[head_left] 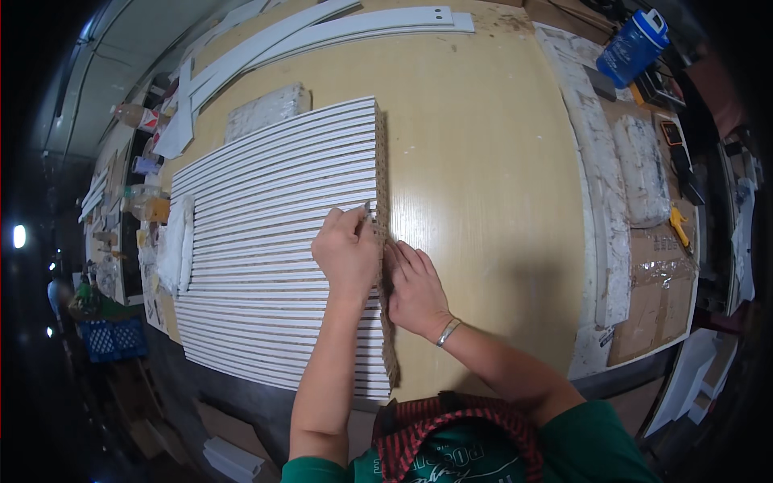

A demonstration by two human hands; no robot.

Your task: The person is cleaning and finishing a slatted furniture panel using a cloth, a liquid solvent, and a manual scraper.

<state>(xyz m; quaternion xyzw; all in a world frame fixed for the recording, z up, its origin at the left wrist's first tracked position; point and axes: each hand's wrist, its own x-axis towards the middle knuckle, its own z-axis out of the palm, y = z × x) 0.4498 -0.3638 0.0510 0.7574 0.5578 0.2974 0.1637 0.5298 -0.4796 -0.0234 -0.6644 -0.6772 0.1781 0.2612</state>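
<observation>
Many white strips with brown edges lie side by side as a wide stack (266,217) on the table. Along the stack's right side runs a rough brown end face (382,153). My left hand (348,251) is closed in a pinch over that right edge. From its fingertips pokes the tip of a small grey piece (368,211), too small to name. Just below and to the right, my right hand (415,291) rests against the brown end face with its fingers stretched out. Its thumb is mostly hidden, and I see nothing held in it.
Long white boards (362,28) lie at the far left. A wrapped block (267,111) sits behind the stack, and a white bundle (183,241) is at its left. On the right are a blue jug (633,50), a yellow-handled tool (680,227) and cardboard (654,298).
</observation>
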